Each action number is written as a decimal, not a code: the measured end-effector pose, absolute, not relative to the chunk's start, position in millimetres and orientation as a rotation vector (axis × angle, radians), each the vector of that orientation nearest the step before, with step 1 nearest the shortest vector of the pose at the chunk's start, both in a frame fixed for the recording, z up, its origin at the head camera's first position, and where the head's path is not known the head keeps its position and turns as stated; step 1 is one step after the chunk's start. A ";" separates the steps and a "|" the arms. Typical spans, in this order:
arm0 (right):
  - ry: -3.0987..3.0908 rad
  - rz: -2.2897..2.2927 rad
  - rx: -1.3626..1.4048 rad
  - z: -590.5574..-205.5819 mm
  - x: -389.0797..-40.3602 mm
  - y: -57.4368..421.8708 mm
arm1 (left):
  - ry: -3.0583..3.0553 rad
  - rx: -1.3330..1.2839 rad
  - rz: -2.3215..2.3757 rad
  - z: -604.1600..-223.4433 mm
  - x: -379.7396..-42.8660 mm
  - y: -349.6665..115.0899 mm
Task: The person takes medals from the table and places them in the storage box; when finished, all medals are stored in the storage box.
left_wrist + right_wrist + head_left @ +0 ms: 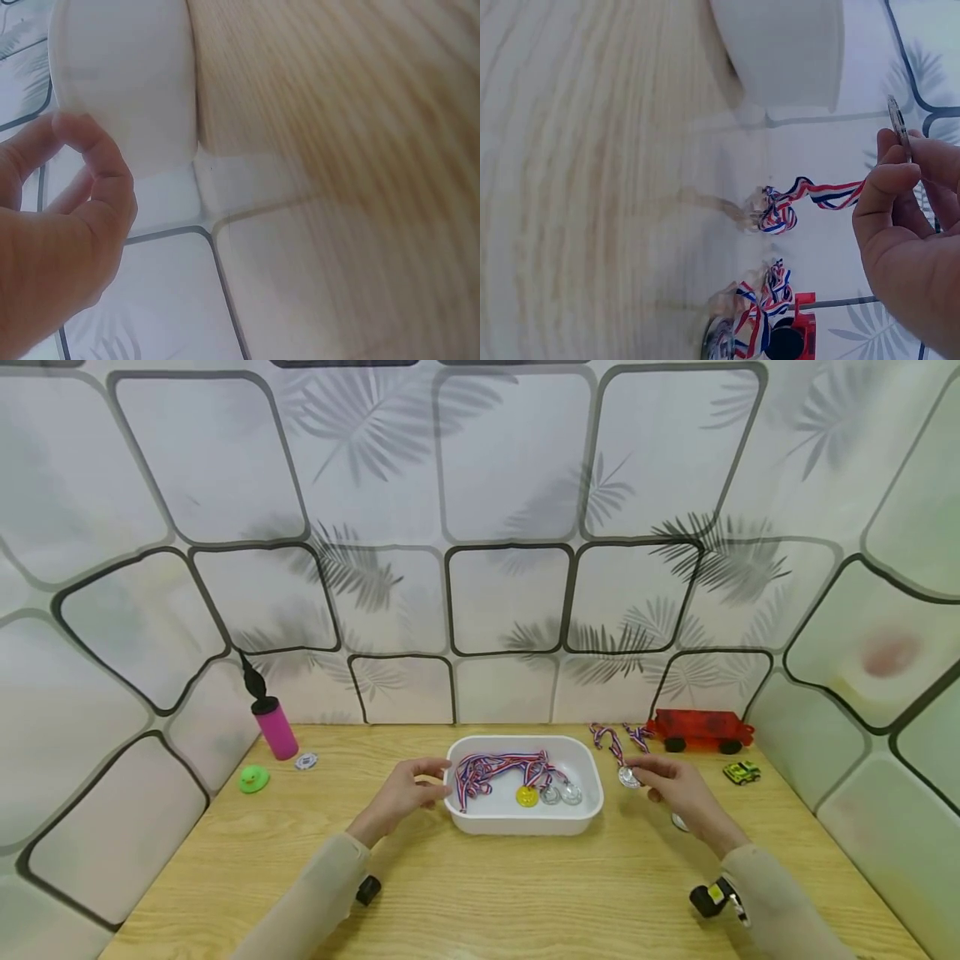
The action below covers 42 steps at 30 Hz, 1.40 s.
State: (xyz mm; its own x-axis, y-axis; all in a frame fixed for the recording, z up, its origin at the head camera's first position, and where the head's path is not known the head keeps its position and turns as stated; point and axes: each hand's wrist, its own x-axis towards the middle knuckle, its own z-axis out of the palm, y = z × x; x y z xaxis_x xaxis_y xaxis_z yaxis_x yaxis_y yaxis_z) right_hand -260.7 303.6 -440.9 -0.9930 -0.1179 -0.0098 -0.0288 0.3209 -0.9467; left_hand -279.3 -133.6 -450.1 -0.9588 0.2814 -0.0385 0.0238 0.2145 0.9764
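Note:
A silver medal [628, 777] is pinched between the thumb and fingers of my right hand [678, 789], raised just right of the white tub [521, 825]. Its striped red, white and blue ribbon [832, 195] trails down to a bunched heap on the table. Inside the tub lie a gold medal [527, 796] and silver medals [572, 792] with tangled ribbons. My left hand [401, 797] is at the tub's left side, fingertips right at its rim, thumb and index finger spread apart. Another silver medal [679, 822] is partly hidden beneath my right hand.
A red toy wagon [701, 729] and a small yellow-green toy car [742, 772] stand at the right. On the left are a pink cylinder with a black top [276, 731], a green rubber duck [253, 778] and a round chip [306, 761]. A patterned curtain [502, 602] backs the wooden table.

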 end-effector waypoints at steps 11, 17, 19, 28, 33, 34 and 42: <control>2.235 -2.115 -0.314 -424.7 -273.6 300.5 | 2.263 0.278 1.846 -450.4 -279.8 -133.9; 2.137 -2.235 -0.428 -399.8 -278.6 298.6 | 2.261 0.285 1.863 -452.9 -280.2 -133.2; 2.159 -2.221 -0.441 -389.9 -279.3 298.2 | 2.263 0.290 1.862 -453.0 -280.6 -133.2; 2.344 -2.098 -0.454 -360.2 -281.0 296.0 | 2.277 0.284 1.842 -453.9 -280.0 -132.7; 2.363 -2.162 -0.490 -345.5 -278.8 292.7 | 2.289 0.285 1.830 -452.8 -279.4 -131.9; 2.358 -2.182 -0.500 -342.2 -278.4 291.7 | 2.289 0.287 1.829 -452.9 -279.3 -131.9; 2.343 -2.242 -0.586 -313.2 -275.4 281.7 | 2.284 0.285 1.835 -453.6 -280.4 -132.4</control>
State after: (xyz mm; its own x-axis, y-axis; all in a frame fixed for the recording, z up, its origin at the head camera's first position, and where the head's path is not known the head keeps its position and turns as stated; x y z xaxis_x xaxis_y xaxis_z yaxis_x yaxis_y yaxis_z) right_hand -275.4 281.7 -313.2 -0.9253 -0.1472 0.3495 -0.3557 0.0171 -0.9344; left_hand -280.4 -132.4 -453.6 -0.9619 0.2714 -0.0330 0.0262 0.2120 0.9769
